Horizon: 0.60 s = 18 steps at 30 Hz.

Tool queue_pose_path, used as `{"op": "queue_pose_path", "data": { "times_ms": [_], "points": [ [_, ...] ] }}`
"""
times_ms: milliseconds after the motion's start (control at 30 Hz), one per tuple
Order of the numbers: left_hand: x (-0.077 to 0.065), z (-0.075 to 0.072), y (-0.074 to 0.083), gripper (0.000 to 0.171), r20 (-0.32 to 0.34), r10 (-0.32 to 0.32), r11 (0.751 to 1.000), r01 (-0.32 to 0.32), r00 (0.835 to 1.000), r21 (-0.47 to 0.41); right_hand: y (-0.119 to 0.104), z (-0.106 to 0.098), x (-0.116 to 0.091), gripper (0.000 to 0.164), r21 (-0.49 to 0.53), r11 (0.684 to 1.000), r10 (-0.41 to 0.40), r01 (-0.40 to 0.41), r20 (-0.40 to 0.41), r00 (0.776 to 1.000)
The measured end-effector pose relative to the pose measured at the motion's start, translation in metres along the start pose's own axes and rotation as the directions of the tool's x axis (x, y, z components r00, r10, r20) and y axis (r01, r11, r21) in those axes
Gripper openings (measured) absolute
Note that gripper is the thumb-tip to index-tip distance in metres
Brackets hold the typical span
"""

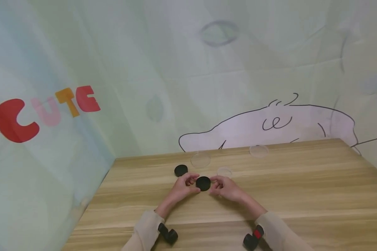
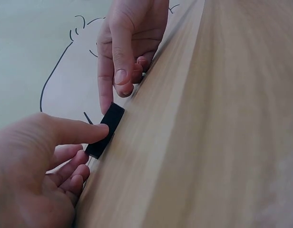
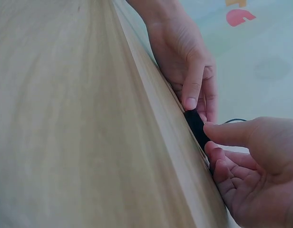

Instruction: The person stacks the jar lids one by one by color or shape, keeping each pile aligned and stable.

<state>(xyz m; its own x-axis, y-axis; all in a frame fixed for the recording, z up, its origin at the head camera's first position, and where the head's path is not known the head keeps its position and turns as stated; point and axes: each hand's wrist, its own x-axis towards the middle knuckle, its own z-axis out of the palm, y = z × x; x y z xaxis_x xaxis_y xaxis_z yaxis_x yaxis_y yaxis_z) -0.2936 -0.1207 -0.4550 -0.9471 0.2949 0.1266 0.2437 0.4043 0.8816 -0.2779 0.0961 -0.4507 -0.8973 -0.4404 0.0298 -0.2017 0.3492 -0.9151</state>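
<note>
Both hands hold one thick black disc point(image 1: 203, 183) between them, close over the table top. My left hand point(image 1: 183, 186) has it by the left side; in the left wrist view the thumb point(image 2: 100, 132) presses on its edge, the other fingers curling beneath and behind. From the right comes my right hand point(image 1: 224, 188), its index fingertip at the disc's far right edge. The right wrist view shows the right thumb point(image 3: 214, 130) at the disc's near end. A second black disc point(image 1: 180, 170) lies just beyond the left hand.
Clear round pieces lie behind the hands: one point(image 1: 224, 172) near the right fingers, a larger one point(image 1: 200, 160) farther back, another point(image 1: 259, 151) by the table's back edge. The wooden table point(image 1: 301, 195) meets a printed cloth backdrop point(image 1: 163, 87). Both wrists wear small cameras point(image 1: 168, 234).
</note>
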Motion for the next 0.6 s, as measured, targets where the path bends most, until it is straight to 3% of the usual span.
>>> {"op": "queue_pose_path", "data": {
  "times_ms": [133, 233, 467, 600],
  "points": [
    [-0.003, -0.013, 0.001, 0.059, 0.066, 0.04, 0.999, -0.04, 0.997, 0.005, -0.004, 0.003, 0.001, 0.056, 0.025, 1.0, 0.012, -0.012, -0.023, 1.0],
    [-0.005, -0.033, 0.008, 0.064, 0.078, 0.022, 1.0, -0.022, 0.997, -0.001, -0.009, 0.004, 0.006, 0.053, 0.064, 0.998, 0.02, -0.017, -0.049, 0.999],
    [0.004, -0.08, 0.024, 0.066, -0.042, -0.096, 0.995, 0.095, 0.994, -0.022, -0.034, 0.001, 0.033, 0.046, 0.04, 0.998, 0.045, -0.041, -0.107, 0.993],
    [0.009, -0.103, 0.018, 0.068, -0.073, -0.155, 0.988, 0.152, 0.985, -0.041, -0.042, 0.007, 0.056, 0.042, -0.049, 0.998, 0.024, -0.031, -0.136, 0.99]
  ]
}}
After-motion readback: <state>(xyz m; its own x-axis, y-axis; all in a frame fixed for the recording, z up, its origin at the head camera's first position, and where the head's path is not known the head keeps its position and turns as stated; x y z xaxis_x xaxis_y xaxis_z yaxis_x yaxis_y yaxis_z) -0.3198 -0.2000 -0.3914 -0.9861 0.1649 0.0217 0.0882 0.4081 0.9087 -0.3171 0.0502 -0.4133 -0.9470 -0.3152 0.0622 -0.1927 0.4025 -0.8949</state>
